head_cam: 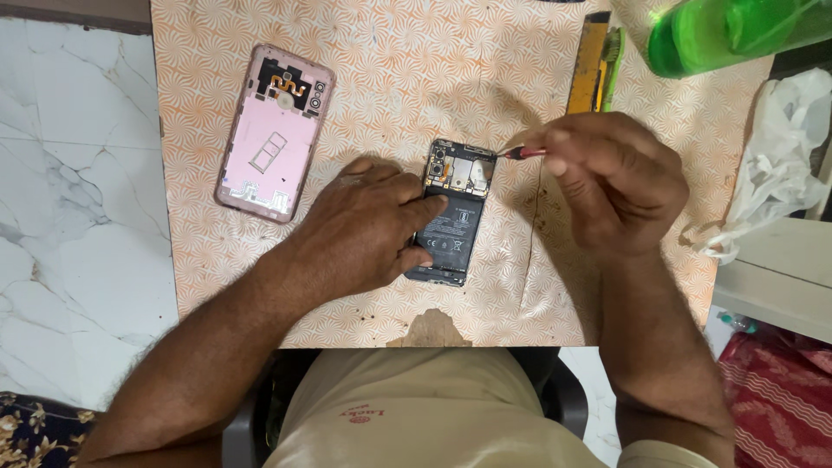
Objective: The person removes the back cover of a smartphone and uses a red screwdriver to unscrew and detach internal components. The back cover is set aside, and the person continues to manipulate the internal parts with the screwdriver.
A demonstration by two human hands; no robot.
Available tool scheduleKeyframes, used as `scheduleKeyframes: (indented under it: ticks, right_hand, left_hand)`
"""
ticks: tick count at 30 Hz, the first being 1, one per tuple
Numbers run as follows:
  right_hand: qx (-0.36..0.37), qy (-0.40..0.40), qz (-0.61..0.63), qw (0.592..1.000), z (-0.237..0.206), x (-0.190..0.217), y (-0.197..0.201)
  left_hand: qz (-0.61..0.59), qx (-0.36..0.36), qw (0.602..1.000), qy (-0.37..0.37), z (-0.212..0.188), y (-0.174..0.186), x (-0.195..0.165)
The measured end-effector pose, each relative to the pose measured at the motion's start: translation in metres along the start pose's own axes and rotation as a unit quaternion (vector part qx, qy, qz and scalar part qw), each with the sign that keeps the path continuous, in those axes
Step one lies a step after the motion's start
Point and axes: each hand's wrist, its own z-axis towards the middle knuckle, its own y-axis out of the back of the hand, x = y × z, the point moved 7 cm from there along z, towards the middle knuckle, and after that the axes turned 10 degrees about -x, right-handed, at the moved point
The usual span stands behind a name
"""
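While my left hand [368,227] lies flat over the lower left part of the opened phone [453,212], fingers spread and pressing down on its black battery, I keep the phone pinned near the middle of the patterned surface [390,78]. The phone lies face down with its back off, circuit boards showing at its upper end and the battery below them. My right hand [611,178] hovers just to the right of the phone, fingers pinched around a thin red-handled tool [523,152], whose tip points left and meets the upper right corner of the phone, by the boards. So the phone sits between my two hands, touched by the left and reached only by the tool from the right. To the left, well apart from both hands, the pink back cover [276,130] lies with its inside facing up. At the far edge of the surface I see a yellow tool [591,65] and, beside it, a green bottle [737,30]. A white plastic bag [780,165] lies off to the right.
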Motion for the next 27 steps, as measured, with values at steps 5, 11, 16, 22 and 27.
scheduleKeyframes:
  ticks: [5, 11, 16, 22, 27]
  right_hand:
    - [0.0, -0.003, 0.021, 1.0, -0.0004, 0.0009, -0.0018]
    - [0.001, 0.001, 0.008, 1.0, -0.0012, 0.0015, -0.0022]
    - [-0.003, -0.011, 0.011, 1.0, -0.0024, 0.0009, -0.0015]
    - [-0.007, 0.002, -0.035, 0.999, -0.0014, 0.0047, -0.0006]
    - [-0.023, -0.039, -0.011, 0.999, 0.0007, -0.001, 0.0018]
  left_hand:
    - [0.0, 0.009, 1.0, 0.007, 0.0004, -0.0014, 0.0003]
    - [0.007, 0.005, 1.0, 0.001, 0.0005, -0.0006, -0.0009]
    - [0.008, 0.006, 1.0, -0.001, -0.0002, -0.0003, -0.001]
    - [0.014, 0.0, 1.0, -0.008, -0.0001, -0.0005, -0.002]
    - [0.013, 0.002, 1.0, -0.003, -0.0004, -0.0009, -0.0011]
